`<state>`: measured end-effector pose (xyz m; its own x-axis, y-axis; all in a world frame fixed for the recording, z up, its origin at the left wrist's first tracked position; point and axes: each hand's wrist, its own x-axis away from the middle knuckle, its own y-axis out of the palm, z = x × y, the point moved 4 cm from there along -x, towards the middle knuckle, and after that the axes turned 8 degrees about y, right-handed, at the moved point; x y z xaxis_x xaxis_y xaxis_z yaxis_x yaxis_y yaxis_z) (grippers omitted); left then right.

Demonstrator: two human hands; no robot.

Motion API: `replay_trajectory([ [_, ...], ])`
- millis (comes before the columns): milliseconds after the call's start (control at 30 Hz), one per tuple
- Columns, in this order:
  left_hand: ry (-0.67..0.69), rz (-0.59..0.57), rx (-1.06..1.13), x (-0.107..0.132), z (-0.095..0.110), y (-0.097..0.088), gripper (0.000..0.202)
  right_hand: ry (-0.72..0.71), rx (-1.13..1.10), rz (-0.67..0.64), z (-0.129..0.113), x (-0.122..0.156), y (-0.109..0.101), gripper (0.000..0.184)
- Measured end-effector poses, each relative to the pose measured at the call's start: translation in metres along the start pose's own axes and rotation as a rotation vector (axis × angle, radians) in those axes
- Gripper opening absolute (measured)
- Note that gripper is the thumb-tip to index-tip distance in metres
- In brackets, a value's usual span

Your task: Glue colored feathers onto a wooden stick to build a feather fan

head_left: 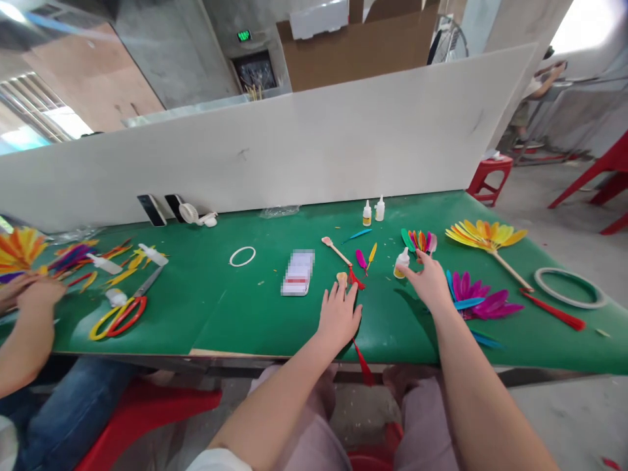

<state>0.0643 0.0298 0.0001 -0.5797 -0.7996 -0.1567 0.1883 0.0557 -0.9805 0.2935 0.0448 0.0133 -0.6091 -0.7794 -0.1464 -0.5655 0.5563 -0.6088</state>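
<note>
My left hand [338, 314] lies flat on the green table [235, 314], fingers stretched out, fingertips touching a small wooden stick end [342, 278] with a red tassel [356, 280]. My right hand [428, 280] reaches forward with fingers spread, next to a small glue bottle [401, 263] and a multicoloured feather fan [418, 240]. Purple and blue feathers [478, 302] lie just right of my right wrist. Loose pink and yellow feathers [366, 258] and a wooden spoon-shaped stick [335, 249] lie ahead of my left hand.
A white board [294, 150] walls the table's far edge. A yellow feather fan [485, 237], a white ring [569, 288], two glue bottles [373, 210], a small white ring [242, 256] and a blurred card [297, 273] lie around. At the left another person's hands [29, 294] work among feathers, scissors [120, 314].
</note>
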Motion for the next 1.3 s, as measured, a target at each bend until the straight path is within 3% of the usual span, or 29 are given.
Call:
replay_trajectory([
  [100,-0.006,-0.002,0.003,0.002,-0.003,-0.001,0.048,-0.037,0.218,-0.091,-0.009,-0.010,0.013,0.051],
  [200,-0.031,-0.015,0.001,0.004,-0.010,-0.002,0.050,-0.033,0.254,-0.116,-0.019,-0.025,0.019,0.029],
  [467,-0.040,-0.030,-0.003,0.006,-0.015,-0.002,0.054,-0.048,0.289,-0.126,-0.033,-0.062,0.044,0.026],
  [600,-0.027,-0.017,-0.004,0.005,-0.011,0.000,0.049,-0.063,0.278,-0.156,-0.028,-0.060,0.051,0.045],
  [667,-0.021,0.000,-0.005,0.002,-0.009,0.001,0.047,-0.086,0.260,-0.179,-0.026,-0.058,0.041,0.066],
  [733,-0.018,0.014,-0.006,-0.002,-0.008,0.002,0.045,-0.091,0.229,-0.172,-0.023,-0.055,0.015,0.078],
  [800,-0.025,0.026,-0.011,-0.005,-0.006,0.002,0.044,-0.044,0.183,-0.089,-0.013,-0.047,-0.026,0.066],
  [900,-0.039,0.051,-0.019,-0.005,-0.002,0.002,0.042,0.089,0.163,0.178,0.020,-0.017,-0.095,0.045],
  [967,-0.039,0.066,-0.020,-0.003,0.002,0.002,0.042,0.190,0.234,0.239,0.050,0.013,-0.123,0.041],
  [1033,-0.032,0.074,-0.022,-0.001,0.006,0.002,0.042,0.204,0.281,0.174,0.078,0.040,-0.131,0.045],
  [1133,-0.039,0.099,-0.034,0.000,0.009,0.001,0.044,0.014,0.395,0.191,0.096,0.066,-0.125,0.061],
  [1233,-0.031,0.147,-0.048,0.001,0.012,-0.004,0.043,-0.053,0.538,0.095,0.102,0.073,-0.108,0.071],
  [1300,0.002,0.177,-0.041,0.000,0.017,-0.009,0.041,-0.047,0.593,0.056,0.104,0.073,-0.103,0.068],
])
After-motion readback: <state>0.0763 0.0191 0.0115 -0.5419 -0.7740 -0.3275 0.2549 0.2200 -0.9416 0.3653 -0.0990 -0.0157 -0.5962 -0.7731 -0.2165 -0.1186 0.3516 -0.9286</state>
